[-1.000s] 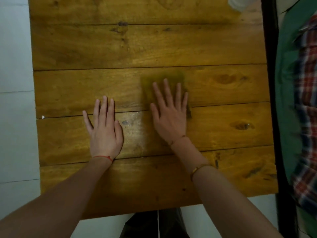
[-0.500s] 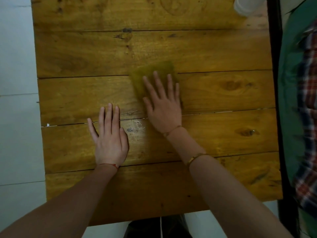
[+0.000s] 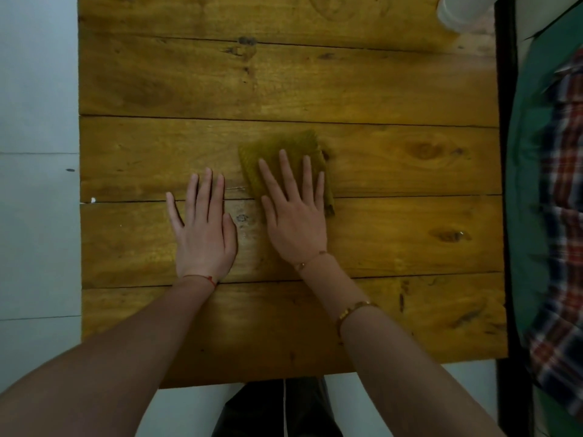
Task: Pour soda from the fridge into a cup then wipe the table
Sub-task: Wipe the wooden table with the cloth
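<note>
A yellow-green cloth (image 3: 277,146) lies flat near the middle of the wooden plank table (image 3: 284,83). My right hand (image 3: 295,212) presses down on it with straight, spread fingers, covering its near half. My left hand (image 3: 203,231) rests flat on the bare wood just left of the cloth, fingers straight, holding nothing. A white cup (image 3: 463,9) stands at the table's far right corner, cut off by the top edge of the view; its contents are hidden.
A dark frame (image 3: 506,184) runs along the table's right edge, with green and plaid fabric (image 3: 555,216) beyond it. White tiled floor (image 3: 38,216) lies to the left. My dark trousers (image 3: 277,408) show below the near edge.
My right hand slid the cloth away and leftward across the table, then back toward me and to the right. My left hand stayed flat in the same spot.
</note>
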The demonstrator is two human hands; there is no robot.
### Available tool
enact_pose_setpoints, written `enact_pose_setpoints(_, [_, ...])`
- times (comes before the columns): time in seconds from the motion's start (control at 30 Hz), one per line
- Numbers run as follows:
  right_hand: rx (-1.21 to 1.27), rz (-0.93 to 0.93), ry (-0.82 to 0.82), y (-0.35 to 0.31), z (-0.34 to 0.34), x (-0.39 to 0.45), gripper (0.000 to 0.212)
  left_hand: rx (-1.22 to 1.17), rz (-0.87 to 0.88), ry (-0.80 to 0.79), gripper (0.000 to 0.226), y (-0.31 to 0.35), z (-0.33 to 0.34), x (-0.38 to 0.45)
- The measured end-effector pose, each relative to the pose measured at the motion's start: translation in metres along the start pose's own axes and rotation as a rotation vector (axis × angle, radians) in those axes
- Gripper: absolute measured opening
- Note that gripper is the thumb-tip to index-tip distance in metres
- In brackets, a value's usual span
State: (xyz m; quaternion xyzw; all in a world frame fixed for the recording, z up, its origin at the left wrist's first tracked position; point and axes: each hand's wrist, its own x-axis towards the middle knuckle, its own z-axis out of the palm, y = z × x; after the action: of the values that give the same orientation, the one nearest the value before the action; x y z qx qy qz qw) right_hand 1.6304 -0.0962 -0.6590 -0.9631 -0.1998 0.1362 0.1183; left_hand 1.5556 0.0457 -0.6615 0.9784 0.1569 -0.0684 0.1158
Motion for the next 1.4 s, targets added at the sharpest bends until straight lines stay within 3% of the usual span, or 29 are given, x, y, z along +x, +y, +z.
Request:
enact_pose_setpoints(0.07, [0.007,0.056,0.017,0.022,-0.002,-0.016,0.055,-0.01,0.009,0.013,0.057,-0.001,0.0,-0.001])
enact_pose_setpoints(0.2, [0.008,0.384,0.084,0.072,-0.011,-0.033,0.055,0.013,0.011,0.019,0.057,-0.004,0.003,-0.002])
enact_pose_setpoints(0.3, [0.002,0.464,0.074,0.066,-0.01,-0.03,0.055,0.009,0.011,0.001,0.057,-0.004,0.003,-0.002])
enact_pose_setpoints(0.37, [0.026,0.416,0.059,0.048,-0.006,-0.028,0.056,-0.038,0.018,-0.002,0.056,-0.004,0.0,-0.005])
enact_pose_setpoints(0.57, [0.011,0.039,-0.061,-0.009,0.013,-0.07,0.057,-0.198,-0.026,0.033,0.053,0.006,-0.008,-0.047])
enact_pose_setpoints(0.83, [0.025,-0.033,-0.141,-0.011,0.024,-0.151,0.056,-0.237,-0.048,-0.015,0.052,0.02,-0.001,-0.117])
enact_pose_setpoints(1.17, [0.139,0.232,-0.151,0.035,0.0,-0.192,0.056,-0.219,0.016,-0.078,0.046,0.066,0.005,-0.165])
enact_pose_setpoints(1.3, [0.242,0.377,0.162,0.053,-0.026,-0.193,0.039,-0.321,-0.171,-0.067,0.035,0.095,0.001,-0.167])
enact_pose_setpoints(1.4, [0.38,0.67,0.188,0.068,-0.041,-0.196,0.021,-0.437,-0.345,-0.108,0.029,0.113,-0.002,-0.161])
